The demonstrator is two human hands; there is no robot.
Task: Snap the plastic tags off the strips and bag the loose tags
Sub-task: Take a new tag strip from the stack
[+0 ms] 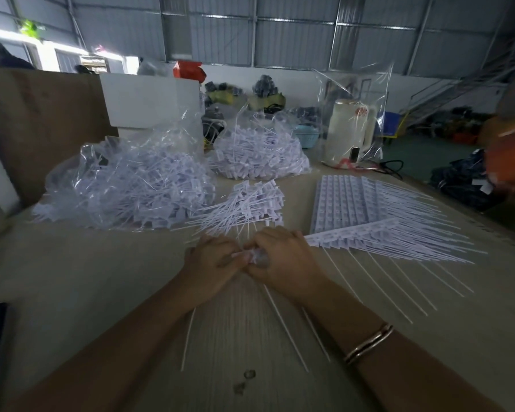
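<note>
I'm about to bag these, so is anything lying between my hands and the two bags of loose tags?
Yes. The unbagged pile of loose tags lies directly beyond both hands, between them and the two bags.

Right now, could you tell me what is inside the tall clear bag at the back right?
The tall bag holds a cream kettle standing upright on the table. The kettle hides whatever is behind it in the bag.
</note>
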